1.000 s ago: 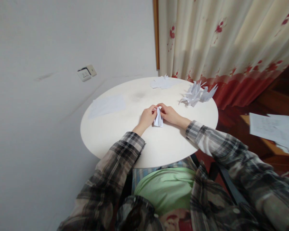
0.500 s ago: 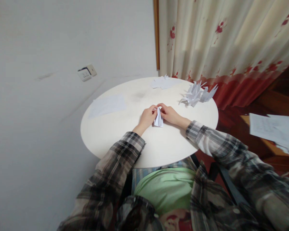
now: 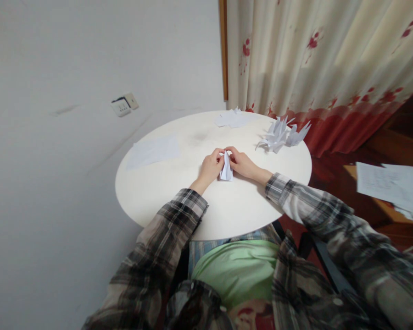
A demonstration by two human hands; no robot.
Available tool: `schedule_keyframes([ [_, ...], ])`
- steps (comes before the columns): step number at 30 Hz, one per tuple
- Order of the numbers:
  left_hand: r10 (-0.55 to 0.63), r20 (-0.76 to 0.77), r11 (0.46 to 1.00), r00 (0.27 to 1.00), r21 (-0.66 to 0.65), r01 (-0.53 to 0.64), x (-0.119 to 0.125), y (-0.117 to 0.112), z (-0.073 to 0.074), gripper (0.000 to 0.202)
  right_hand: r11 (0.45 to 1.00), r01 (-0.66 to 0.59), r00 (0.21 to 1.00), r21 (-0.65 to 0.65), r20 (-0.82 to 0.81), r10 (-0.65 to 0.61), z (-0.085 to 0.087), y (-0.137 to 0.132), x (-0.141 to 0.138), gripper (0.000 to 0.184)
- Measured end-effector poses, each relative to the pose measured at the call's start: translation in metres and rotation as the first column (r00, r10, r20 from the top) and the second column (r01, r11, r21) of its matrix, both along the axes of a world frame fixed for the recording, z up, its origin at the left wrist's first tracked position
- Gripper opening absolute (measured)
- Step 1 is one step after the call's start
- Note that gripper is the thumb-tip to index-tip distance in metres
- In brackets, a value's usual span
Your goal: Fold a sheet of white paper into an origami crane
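Note:
A small piece of folded white paper [image 3: 226, 170] rests on the round white table [image 3: 151, 192], narrow at its far end and wider toward me. From the left, my left hand [image 3: 212, 166] pinches it with bent fingers. On the other side, my right hand [image 3: 241, 163] grips its far tip and right edge. The fingertips of both hands nearly meet at that tip and partly hide the paper there.
Folded paper cranes [image 3: 278, 135] cluster at the table's right rear. Flat white sheets [image 3: 154, 150] lie at the left, and more paper pieces [image 3: 232, 119] at the back. A wall with a socket [image 3: 121, 107] borders the left; a curtain [image 3: 296, 59] hangs behind.
Almost nothing differs. Both hands keep hold of the folded paper in the same spot, with only a very slight shift of the fingers.

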State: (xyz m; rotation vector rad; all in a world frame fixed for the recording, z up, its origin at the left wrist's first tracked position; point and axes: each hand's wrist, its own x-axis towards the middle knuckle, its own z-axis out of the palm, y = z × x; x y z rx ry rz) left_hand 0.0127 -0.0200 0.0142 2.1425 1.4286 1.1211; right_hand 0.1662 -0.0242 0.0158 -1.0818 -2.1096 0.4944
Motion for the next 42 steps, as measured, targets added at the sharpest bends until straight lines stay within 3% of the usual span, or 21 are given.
schedule_keyframes([
  [8, 0.005, 0.037, 0.999, 0.999, 0.05, -0.007, -0.0003, -0.0025, 0.0031, 0.026, 1.0, 0.019, 1.0, 0.024, -0.024, -0.018, -0.0021, 0.002, -0.001, 0.053],
  [13, 0.023, 0.1, 0.995, 0.995, 0.093, -0.033, -0.0001, -0.0048, 0.0058, 0.027, 0.995, 0.035, 0.989, 0.096, -0.144, -0.021, 0.0, 0.002, -0.0013, 0.056],
  [20, 0.085, 0.121, 0.984, 0.989, 0.148, -0.103, 0.0, -0.0059, 0.0082, 0.022, 0.992, 0.036, 0.973, 0.119, -0.229, -0.008, 0.0042, -0.0003, -0.0013, 0.037],
  [30, 0.109, 0.129, 0.985, 0.986, 0.122, -0.125, -0.0006, -0.006, 0.0077, 0.024, 0.994, 0.017, 0.993, 0.104, -0.117, -0.005, 0.0002, 0.003, -0.0005, 0.021],
  [42, -0.013, 0.176, 0.998, 0.984, 0.07, 0.0, -0.0005, 0.0008, -0.0005, 0.039, 0.989, 0.083, 0.995, 0.119, -0.059, -0.076, 0.0007, 0.0036, 0.0002, 0.014],
])
